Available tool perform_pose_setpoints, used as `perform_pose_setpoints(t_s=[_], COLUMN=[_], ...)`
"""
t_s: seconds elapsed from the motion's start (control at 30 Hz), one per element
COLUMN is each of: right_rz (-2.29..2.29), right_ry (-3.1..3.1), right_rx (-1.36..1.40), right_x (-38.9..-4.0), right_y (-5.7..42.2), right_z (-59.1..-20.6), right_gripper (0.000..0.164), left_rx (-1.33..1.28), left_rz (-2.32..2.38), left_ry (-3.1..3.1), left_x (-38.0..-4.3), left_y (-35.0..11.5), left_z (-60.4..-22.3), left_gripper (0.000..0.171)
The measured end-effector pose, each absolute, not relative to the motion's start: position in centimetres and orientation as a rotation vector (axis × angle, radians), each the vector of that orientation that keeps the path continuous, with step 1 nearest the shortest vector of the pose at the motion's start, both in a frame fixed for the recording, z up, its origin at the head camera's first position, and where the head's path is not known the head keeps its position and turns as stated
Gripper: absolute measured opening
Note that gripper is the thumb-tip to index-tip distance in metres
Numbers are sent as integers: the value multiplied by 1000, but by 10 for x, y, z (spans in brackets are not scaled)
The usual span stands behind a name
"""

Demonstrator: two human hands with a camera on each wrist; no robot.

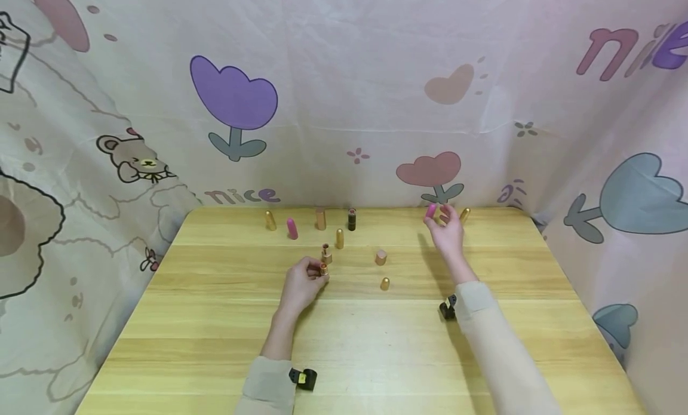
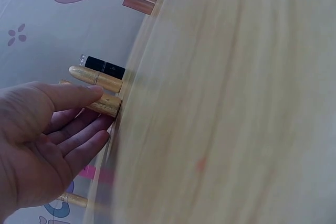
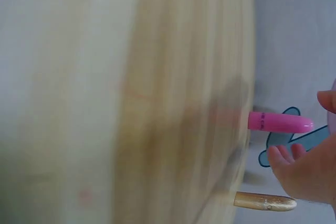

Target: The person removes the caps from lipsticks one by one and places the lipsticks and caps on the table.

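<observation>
My left hand (image 1: pixel 303 283) pinches an uncapped gold lipstick tube (image 1: pixel 324 270) between thumb and fingers, low over the table. In the left wrist view the thumb lies across this gold tube (image 2: pixel 107 105), with the other fingers behind it. Just beyond stands another uncapped lipstick (image 1: pixel 326 255), and a gold bullet-shaped lipstick (image 1: pixel 340 239) is close by. At the back right, my right hand (image 1: pixel 448 233) reaches beside an upright pink lipstick (image 3: pixel 278 122). Its thumb and fingers are apart, with a gap to the pink lipstick in the right wrist view. A gold lipstick (image 3: pixel 265 201) stands on its other side.
Along the back left stand a gold lipstick (image 1: pixel 270 220), a pink lipstick (image 1: pixel 292 228), a rose-gold tube (image 1: pixel 321 219) and a black lipstick (image 1: pixel 352 220). A rose-gold cap (image 1: pixel 381 258) and a short gold bullet-shaped piece (image 1: pixel 385 283) stand mid-table. A printed curtain (image 1: pixel 344 104) hangs behind.
</observation>
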State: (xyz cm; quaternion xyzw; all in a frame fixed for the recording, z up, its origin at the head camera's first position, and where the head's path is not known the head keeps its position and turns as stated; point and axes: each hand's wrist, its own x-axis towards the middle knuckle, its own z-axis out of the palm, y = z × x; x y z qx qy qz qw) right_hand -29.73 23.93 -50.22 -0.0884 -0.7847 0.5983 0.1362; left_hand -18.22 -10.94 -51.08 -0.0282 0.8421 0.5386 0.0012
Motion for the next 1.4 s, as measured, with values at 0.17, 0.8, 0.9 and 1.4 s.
perform_pose_setpoints(t_s=[0.17, 0.8, 0.9, 1.4], right_rz=[1726, 1839, 1910, 1961], right_ry=[-2344, -2278, -2230, -2116], right_rx=[-257, -335, -348, -327], right_x=[-308, -317, -315, -295], right_y=[239, 232, 231, 227], right_z=[-501, -503, -502, -482], right_gripper=[69, 32, 35, 34], left_rx=[-77, -112, -147, -113], left_rz=[1690, 1704, 1751, 2179], left_ry=[2651, 2622, 2580, 2637], left_x=[-183, -179, -176, -175], left_y=[-110, -111, -111, -101], left_z=[-513, -511, -509, -490], left_gripper=[29, 45, 60, 91])
